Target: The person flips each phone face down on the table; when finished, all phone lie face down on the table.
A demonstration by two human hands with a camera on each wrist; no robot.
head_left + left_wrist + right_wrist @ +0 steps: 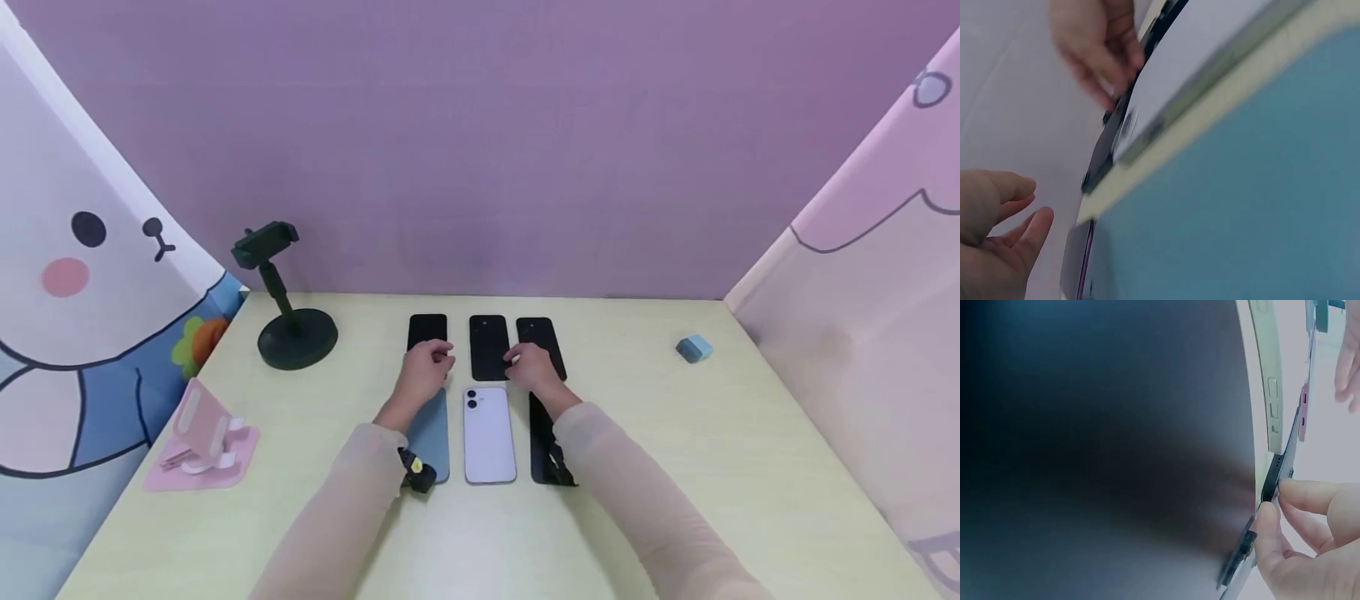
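Several phones lie flat in two rows. At the back are a left black phone (427, 329), a middle black phone (487, 346) and a right black phone (542, 337). The front row has a blue phone (429, 442), a lavender phone (489, 442) and another black phone (546, 450). My right hand (534, 369) has thumb and index finger at the right edge of the middle black phone (1274, 475), seemingly pinching it. Over the gap between the left-column phones hovers my left hand (426, 372), thumb and fingers apart, holding nothing (1000, 231).
A black phone stand (297, 337) with a round base stands at the back left. On the left side is a pink folding stand (202, 446). A small blue block (694, 348) sits at the right. Purple cloth (480, 150) hangs behind the table.
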